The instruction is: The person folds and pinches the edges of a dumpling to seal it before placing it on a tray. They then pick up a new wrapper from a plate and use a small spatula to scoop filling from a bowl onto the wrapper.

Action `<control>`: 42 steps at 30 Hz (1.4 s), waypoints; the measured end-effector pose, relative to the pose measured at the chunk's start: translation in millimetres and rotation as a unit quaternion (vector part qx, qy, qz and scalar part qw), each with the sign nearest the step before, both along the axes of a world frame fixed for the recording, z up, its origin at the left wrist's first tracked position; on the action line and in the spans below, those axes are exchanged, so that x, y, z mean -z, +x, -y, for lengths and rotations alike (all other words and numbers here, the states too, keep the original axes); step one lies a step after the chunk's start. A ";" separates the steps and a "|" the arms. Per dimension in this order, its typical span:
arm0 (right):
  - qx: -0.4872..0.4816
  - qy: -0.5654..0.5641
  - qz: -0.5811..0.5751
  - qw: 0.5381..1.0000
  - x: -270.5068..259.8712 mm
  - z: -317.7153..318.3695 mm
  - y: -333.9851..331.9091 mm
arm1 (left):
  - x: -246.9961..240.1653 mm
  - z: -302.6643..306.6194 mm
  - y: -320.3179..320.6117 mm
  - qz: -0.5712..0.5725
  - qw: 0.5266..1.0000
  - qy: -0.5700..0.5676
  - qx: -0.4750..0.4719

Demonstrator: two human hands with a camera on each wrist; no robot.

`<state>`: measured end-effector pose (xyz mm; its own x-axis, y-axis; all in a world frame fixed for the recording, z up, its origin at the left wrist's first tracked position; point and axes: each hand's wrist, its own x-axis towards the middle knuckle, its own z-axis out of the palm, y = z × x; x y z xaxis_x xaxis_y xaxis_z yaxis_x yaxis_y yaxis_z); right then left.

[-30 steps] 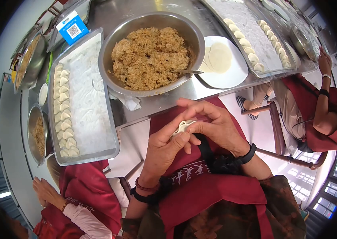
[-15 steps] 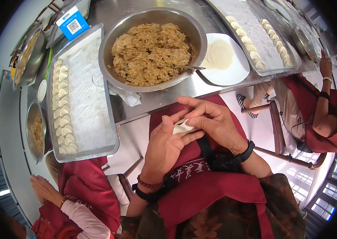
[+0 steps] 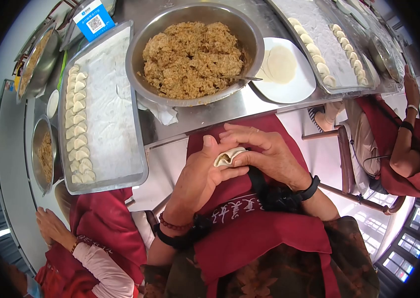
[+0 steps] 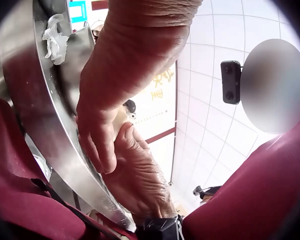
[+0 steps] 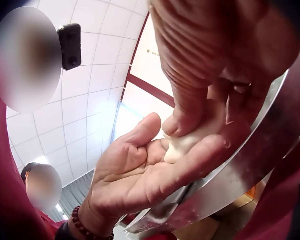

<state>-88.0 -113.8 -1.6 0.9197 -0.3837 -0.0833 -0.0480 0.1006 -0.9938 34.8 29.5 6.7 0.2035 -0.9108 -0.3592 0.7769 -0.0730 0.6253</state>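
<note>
A half-folded dumpling [image 3: 228, 157] sits between both hands in the head view, its end towards the left hand gaping and showing brown filling. My left hand [image 3: 196, 173] cradles it on fairly straight fingers, the thumb raised and off the dough. With thumb and fingers, my right hand [image 3: 275, 158] pinches the folded edge on the other side. In the right wrist view, the right thumb presses on the pale dough [image 5: 182, 145], which lies along the left fingers. Only a sliver of dough [image 4: 121, 119] shows in the left wrist view; the hands hide the rest.
Ahead stands a large steel bowl [image 3: 131, 69] of filling with a spoon [image 3: 243, 77]. Right of it, a white plate [image 3: 294, 93] holds round wrappers [image 3: 280, 64]. Floured trays [image 3: 110, 124] with rows of dumplings lie left and far right. People in red aprons sit on both sides.
The left thumb has lifted off the dumpling and the left fingers have straightened. The dumpling has turned, so its filled opening now shows. The right hand keeps pinching the edge.
</note>
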 end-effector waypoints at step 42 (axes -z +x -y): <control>0.122 0.198 0.034 0.972 1.3 -1.6 6.4 | 27.3 1.4 -20.7 0.476 0.853 -0.003 -0.213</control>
<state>-81.6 -112.2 -2.9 0.8141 -0.5409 -0.2113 0.0890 0.4758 -0.8750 14.1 28.1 -20.6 0.7129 -0.6833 0.1579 -0.1278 0.0948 0.9873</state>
